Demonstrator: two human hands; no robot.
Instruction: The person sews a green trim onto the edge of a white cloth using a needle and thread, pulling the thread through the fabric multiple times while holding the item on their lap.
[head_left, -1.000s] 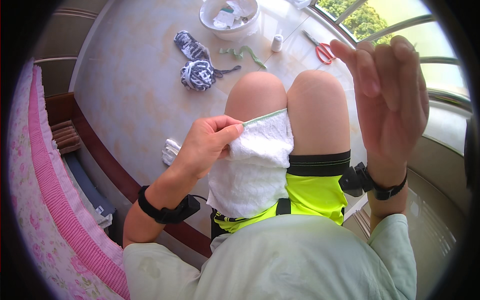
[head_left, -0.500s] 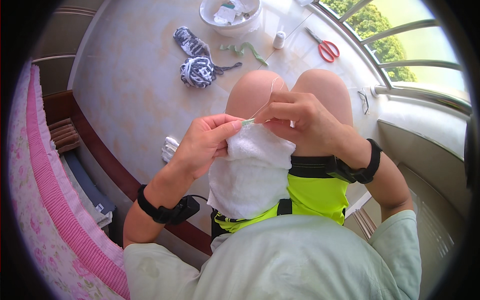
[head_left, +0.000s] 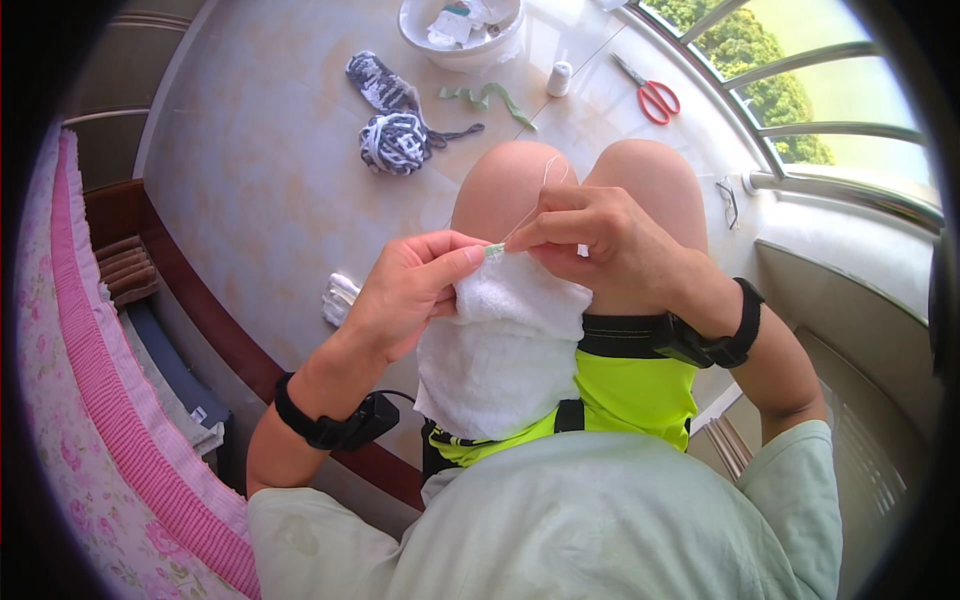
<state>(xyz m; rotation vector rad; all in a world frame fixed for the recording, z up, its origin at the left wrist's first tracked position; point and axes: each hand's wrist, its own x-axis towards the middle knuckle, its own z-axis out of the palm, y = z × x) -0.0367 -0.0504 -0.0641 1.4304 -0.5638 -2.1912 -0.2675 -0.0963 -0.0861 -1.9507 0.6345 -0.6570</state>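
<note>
A white terry cloth point(head_left: 495, 360) lies over my left thigh, rumpled, with a narrow green edging point(head_left: 493, 250) along its top. My left hand point(head_left: 410, 285) pinches that edged corner between thumb and fingers. My right hand point(head_left: 600, 240) is bent over the same edge, its fingertips closed on a fine white thread point(head_left: 522, 220) that loops up across my knee. Whether a needle is among those fingers is too small to tell. Both hands nearly meet at the green edging, and the cloth below them hangs in loose folds.
On the tiled floor beyond my knees are grey-white yarn point(head_left: 393, 143), a green strip point(head_left: 480, 98), a white spool point(head_left: 560, 80), red-handled scissors point(head_left: 655, 100) and a basin point(head_left: 510, 45) of scraps. Pink bedding point(head_left: 95, 330) borders the left. A metal window railing point(head_left: 840, 195) curves along the right.
My right hand has come down from its raised spot at the upper right to the cloth's edge, thread in its fingers. In the last half second both hands moved only slightly.
</note>
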